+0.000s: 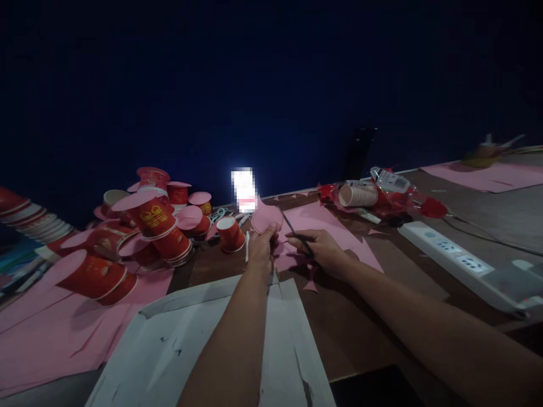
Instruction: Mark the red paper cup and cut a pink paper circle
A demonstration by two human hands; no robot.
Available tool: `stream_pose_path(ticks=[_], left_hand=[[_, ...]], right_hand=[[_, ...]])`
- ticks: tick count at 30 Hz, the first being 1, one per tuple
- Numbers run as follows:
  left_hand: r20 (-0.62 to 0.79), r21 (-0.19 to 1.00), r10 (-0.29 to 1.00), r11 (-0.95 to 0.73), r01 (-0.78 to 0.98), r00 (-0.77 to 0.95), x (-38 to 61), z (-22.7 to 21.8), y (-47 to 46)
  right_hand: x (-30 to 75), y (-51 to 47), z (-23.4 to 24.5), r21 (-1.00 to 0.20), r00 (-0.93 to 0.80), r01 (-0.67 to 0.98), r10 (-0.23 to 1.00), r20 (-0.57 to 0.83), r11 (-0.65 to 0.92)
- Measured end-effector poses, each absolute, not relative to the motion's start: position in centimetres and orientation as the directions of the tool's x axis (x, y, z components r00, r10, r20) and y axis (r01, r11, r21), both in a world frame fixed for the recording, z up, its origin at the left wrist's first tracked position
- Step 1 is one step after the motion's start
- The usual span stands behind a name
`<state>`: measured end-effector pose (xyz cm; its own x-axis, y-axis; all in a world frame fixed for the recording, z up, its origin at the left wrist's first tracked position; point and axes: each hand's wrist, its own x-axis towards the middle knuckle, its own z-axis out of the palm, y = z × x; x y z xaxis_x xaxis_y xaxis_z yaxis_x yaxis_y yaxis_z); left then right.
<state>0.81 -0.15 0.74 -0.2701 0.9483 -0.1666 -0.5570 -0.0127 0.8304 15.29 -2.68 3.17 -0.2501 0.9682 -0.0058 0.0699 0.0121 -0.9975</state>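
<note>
My left hand (263, 246) pinches a small piece of pink paper (266, 217), mostly round with a pointed tip at its top. Close by on the right, my right hand (320, 249) is closed around dark, slim scissors (294, 229), their blades reaching toward the paper's right edge. Beneath both hands lies a larger pink sheet (335, 226). Pink offcuts (311, 281) are scattered on the brown table near it. A red paper cup (230, 233) stands just left of my left hand.
Several red paper cups with pink discs (155, 217) crowd the left side, on pink sheets (63, 339). A white board (169, 339) lies under my left forearm. To the right are wrapped cups (360, 195) and a power strip (449, 254). A bright screen (244, 186) stands behind.
</note>
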Motion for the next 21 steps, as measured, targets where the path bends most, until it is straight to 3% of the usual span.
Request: stream_pose_path(ticks=[21], left_hand=[[-0.168, 0.838, 0.941, -0.021, -0.546, -0.294, 0.55, 0.38, 0.17]], right_hand=[[15.18, -2.73, 2.92, -0.999, -0.264, 0.045, 0.965, -0.003, 0.009]])
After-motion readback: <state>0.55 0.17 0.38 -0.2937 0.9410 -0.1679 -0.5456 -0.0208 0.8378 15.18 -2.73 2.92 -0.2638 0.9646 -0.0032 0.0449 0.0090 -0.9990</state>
